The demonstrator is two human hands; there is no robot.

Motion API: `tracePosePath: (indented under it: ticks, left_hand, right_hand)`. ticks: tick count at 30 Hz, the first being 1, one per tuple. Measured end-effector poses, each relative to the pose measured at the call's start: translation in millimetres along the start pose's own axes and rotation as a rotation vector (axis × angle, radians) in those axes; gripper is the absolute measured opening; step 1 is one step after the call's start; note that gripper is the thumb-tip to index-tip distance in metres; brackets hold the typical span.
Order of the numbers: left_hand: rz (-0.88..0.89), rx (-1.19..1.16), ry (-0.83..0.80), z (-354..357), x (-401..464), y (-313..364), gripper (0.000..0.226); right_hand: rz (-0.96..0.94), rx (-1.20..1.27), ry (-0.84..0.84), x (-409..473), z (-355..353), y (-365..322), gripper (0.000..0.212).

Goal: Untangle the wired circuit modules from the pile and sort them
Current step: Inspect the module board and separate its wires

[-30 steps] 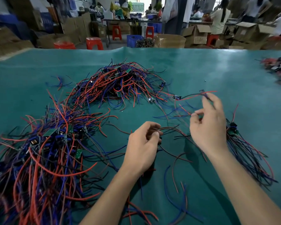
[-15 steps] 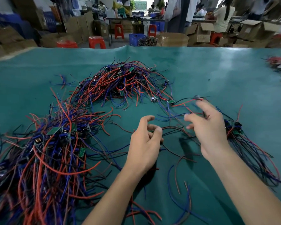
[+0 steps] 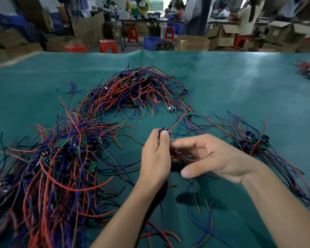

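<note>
A small blue circuit module (image 3: 164,130) was pinched in the grip of the left hand (image 3: 155,158) at the centre of the frame, a red wire (image 3: 177,122) trailing from it toward the upper right. The right hand (image 3: 215,156) was held open just beside it, fingers extended. The tangled pile (image 3: 48,169) was spread over the green counter (image 3: 240,83) at left, the sorted bundle (image 3: 254,142) at right. No legible writing could be made out.
</note>
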State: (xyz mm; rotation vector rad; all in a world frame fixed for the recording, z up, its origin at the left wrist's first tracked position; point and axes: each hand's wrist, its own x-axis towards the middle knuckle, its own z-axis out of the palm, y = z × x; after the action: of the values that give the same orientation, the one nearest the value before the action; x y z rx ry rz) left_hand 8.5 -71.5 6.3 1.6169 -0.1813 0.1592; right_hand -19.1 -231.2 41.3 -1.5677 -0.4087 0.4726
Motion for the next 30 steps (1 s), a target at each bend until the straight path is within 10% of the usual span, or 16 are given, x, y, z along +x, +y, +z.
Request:
tracePosePath:
  ticks: [4, 10, 22, 30]
  left_hand:
    - [0.014, 0.011, 0.007, 0.5, 0.9, -4.9, 0.032]
    - [0.037, 0.003, -0.114, 1.8, -0.5, -1.6, 0.026]
    - [0.021, 0.037, -0.198, 0.4, -0.3, -1.9, 0.015]
    - [0.001, 0.078, -0.243, 1.2, -1.8, 2.6, 0.022]
  right_hand:
    - [-0.012, 0.116, -0.027, -6.4, -12.8, -5.4, 0.076]
    - [0.003, -0.012, 0.662, 15.2, -0.7, 9.8, 0.024]
    - [-0.095, 0.341, 0.749, 21.6, 6.8, 9.4, 0.015]
    - [-0.165, 0.074, 0.910, 17.5, -0.8, 8.0, 0.017]
